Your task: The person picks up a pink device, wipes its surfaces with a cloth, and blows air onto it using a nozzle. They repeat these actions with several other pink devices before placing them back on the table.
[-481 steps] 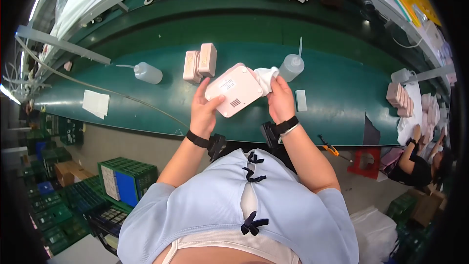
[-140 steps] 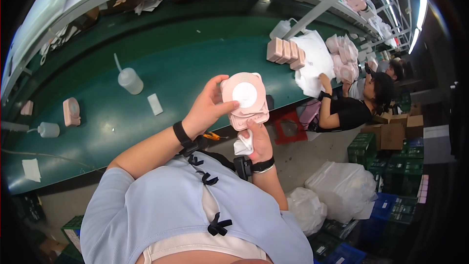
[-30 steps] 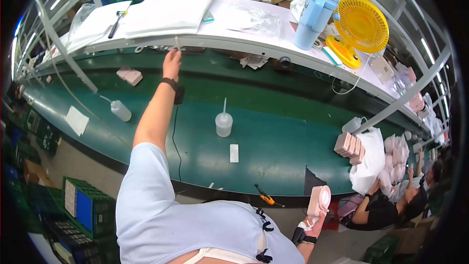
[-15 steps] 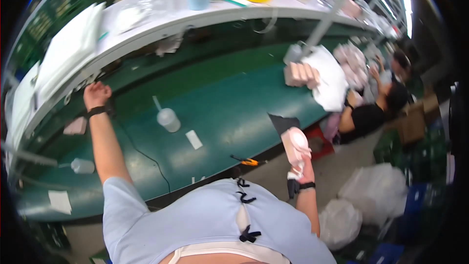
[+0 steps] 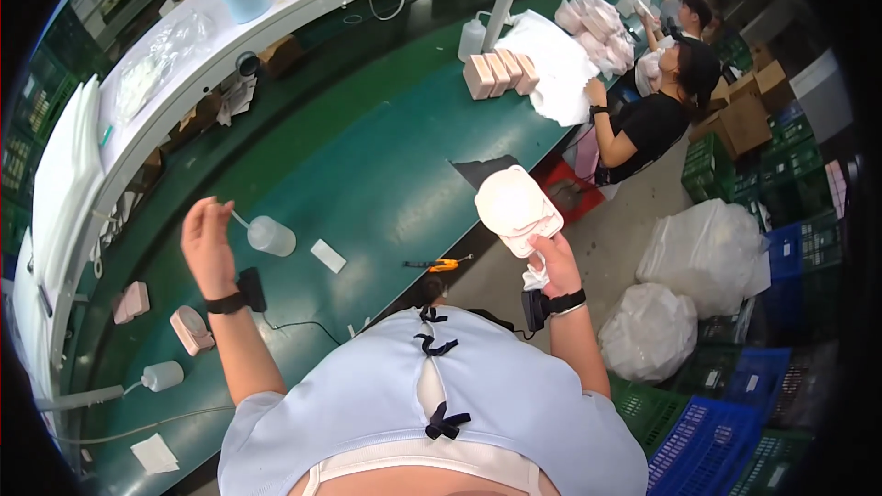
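My right hand [image 5: 558,266] grips a pale pink plastic device [image 5: 513,204] with a round, bright face, held over the table's front edge. A crumpled white cloth [image 5: 536,277] is also tucked in that hand. My left hand [image 5: 208,243] is raised above the green table with its fingers loosely bent and nothing visible in them. Just right of its fingertips stands a translucent squeeze bottle [image 5: 272,236] with a thin spout; whether they touch I cannot tell. Two pink pieces, a rounded one [image 5: 191,330] and a smaller one [image 5: 131,302], lie beyond my left forearm.
A small white card [image 5: 328,255] and orange-handled cutters [image 5: 443,264] lie on the green table [image 5: 386,184]. Pink boxes [image 5: 500,74] stand in a row beside a white cloth [image 5: 544,60]. Two co-workers sit at the right. Plastic bags [image 5: 703,243] and crates [image 5: 707,445] fill the floor there.
My left hand has come back from the shelf's edge toward the squeeze bottle. My right hand has moved left and up, turning the device's round face toward me. The whole view has swung right.
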A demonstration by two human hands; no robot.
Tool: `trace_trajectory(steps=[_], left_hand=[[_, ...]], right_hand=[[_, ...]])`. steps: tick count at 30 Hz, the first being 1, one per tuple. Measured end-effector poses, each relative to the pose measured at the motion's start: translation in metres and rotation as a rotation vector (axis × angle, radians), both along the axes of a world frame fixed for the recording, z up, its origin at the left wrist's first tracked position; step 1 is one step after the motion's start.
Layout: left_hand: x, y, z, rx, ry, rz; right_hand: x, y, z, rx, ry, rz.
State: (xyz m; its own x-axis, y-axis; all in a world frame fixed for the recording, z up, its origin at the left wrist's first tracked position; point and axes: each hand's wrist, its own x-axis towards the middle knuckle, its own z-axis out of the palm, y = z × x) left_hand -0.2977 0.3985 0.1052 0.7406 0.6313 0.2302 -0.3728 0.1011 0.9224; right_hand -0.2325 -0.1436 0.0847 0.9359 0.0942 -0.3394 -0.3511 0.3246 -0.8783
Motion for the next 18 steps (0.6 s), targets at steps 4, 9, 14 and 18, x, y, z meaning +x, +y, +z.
trace_trajectory(steps=[4, 9, 14, 18], left_hand=[[0.027, -0.088, 0.01, -0.019, 0.091, -0.288], [0.033, -0.177, 0.031, 0.024, 0.158, -0.676], [0.037, -0.228, 0.032, 0.213, 0.217, -0.795], [0.048, -0.248, 0.039, 0.359, 0.23, -0.809]], right_hand=[[-0.012, 0.017, 0.017, -0.028, -0.084, 0.038], [-0.028, 0.037, 0.035, 0.01, -0.19, 0.087], [-0.035, 0.046, 0.036, -0.015, -0.205, 0.127], [-0.031, 0.048, 0.03, -0.066, -0.283, 0.126]])
